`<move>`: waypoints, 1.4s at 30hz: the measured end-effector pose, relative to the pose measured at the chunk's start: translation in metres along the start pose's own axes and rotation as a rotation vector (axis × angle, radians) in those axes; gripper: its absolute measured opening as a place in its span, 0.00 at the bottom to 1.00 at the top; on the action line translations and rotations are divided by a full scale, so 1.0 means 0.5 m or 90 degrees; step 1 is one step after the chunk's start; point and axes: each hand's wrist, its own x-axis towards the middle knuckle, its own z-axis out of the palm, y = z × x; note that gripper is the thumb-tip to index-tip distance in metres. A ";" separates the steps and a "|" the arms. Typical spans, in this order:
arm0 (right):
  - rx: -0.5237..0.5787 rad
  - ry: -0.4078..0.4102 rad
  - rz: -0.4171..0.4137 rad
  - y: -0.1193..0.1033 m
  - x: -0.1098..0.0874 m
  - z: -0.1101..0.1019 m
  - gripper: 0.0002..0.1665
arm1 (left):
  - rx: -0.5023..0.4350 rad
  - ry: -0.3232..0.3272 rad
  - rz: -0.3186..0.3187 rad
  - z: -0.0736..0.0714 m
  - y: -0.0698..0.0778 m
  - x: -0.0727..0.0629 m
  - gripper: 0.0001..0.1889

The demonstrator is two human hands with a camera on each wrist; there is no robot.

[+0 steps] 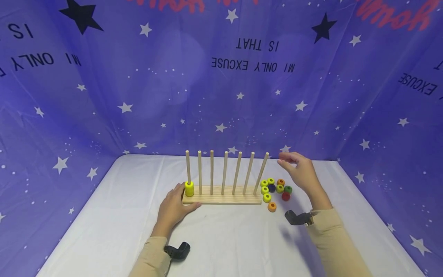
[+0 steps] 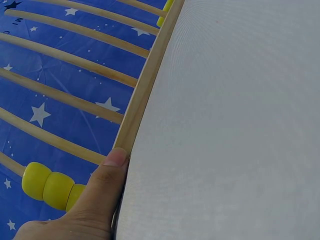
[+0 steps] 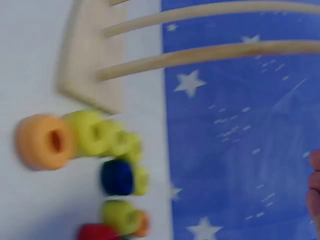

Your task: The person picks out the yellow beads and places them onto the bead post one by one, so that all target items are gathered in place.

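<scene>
A pale wooden peg rack (image 1: pixel 221 199) with several upright pegs stands on the white cloth. Yellow beads (image 1: pixel 189 189) are stacked on its leftmost peg. My left hand (image 1: pixel 172 207) grips the rack's left end. Its thumb (image 2: pixel 102 182) lies against the base's front edge, beside the beads, and its other fingers reach round behind. Raised past the rack's right end is my right hand (image 1: pixel 300 171), fingers loosely bent, nothing visible between them and the thumb. Only its fingertips (image 3: pixel 314 185) show in the right wrist view.
Loose beads lie right of the rack, below the right hand: several yellow ones (image 1: pixel 267 197), an orange one (image 1: pixel 272 207), a dark blue one (image 1: pixel 272 188), a red one (image 1: pixel 285 196) and a green one (image 1: pixel 288 189). A purple star-printed cloth (image 1: pixel 221 107) hangs behind and along both sides.
</scene>
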 end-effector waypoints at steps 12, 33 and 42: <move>-0.052 -0.106 0.040 0.102 -0.040 0.064 0.24 | 0.004 -0.001 0.002 -0.002 -0.002 0.001 0.54; -0.135 -0.107 0.037 0.157 -0.066 0.108 0.20 | 0.004 -0.010 0.000 -0.004 0.001 0.003 0.54; -0.126 -0.119 0.042 0.158 -0.075 0.112 0.20 | 0.007 -0.009 0.000 -0.004 0.001 0.002 0.54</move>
